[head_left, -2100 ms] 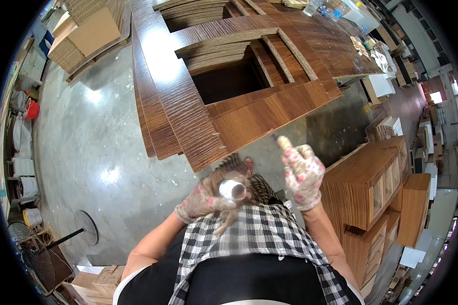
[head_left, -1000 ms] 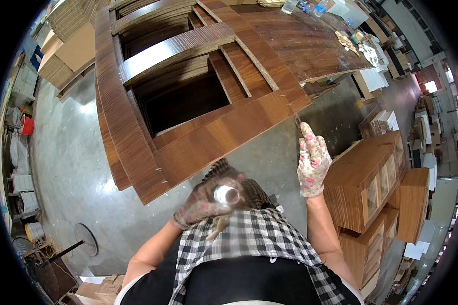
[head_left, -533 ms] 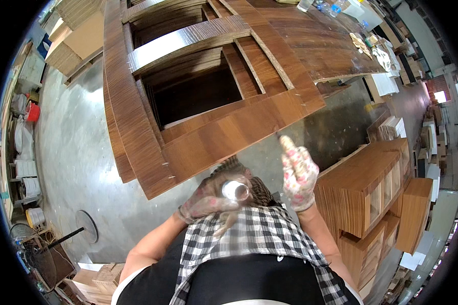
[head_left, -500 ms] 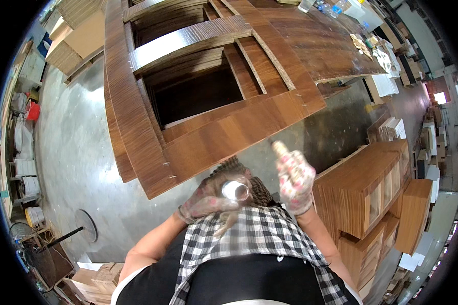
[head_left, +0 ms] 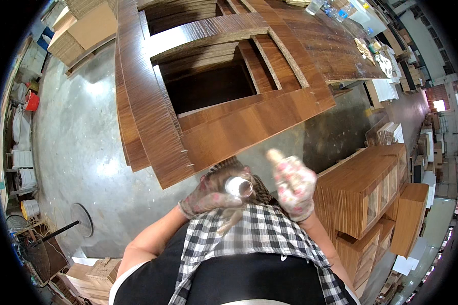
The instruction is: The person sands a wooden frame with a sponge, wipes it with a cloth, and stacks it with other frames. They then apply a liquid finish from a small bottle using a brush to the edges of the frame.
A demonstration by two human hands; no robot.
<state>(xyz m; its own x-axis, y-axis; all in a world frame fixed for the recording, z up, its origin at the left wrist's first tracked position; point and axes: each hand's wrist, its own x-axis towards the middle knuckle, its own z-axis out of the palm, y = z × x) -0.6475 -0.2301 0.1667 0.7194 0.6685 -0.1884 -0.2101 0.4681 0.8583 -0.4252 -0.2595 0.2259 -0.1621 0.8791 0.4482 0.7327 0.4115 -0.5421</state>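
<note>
My left hand (head_left: 203, 197), in a stained floral glove, is closed around a small white container (head_left: 234, 186) with a round open mouth and brown inside. The container is close in front of my checked apron (head_left: 229, 244). To the right my right hand (head_left: 296, 189), in a pale floral glove, has its fingers curled. A blurred tan tip (head_left: 274, 155) sticks out of it toward the panel; I cannot tell whether it is a bare fingertip or a held piece. Just ahead of both hands lies a stack of brown wood-grain panels (head_left: 244, 133) with rectangular cut-outs, apart from the hands.
A dark wooden table (head_left: 315, 48) extends behind the panels, with plastic bottles (head_left: 342, 12) and gloves at its far right. Brown cabinets (head_left: 359, 188) stand close on my right. To the left are a pedestal fan (head_left: 28, 236), cardboard stacks (head_left: 91, 30) and a red bucket (head_left: 31, 101).
The view has shifted, so the panels appear further right and slightly higher. My right hand's tan tip has swung a little left and down. My left hand still holds the container.
</note>
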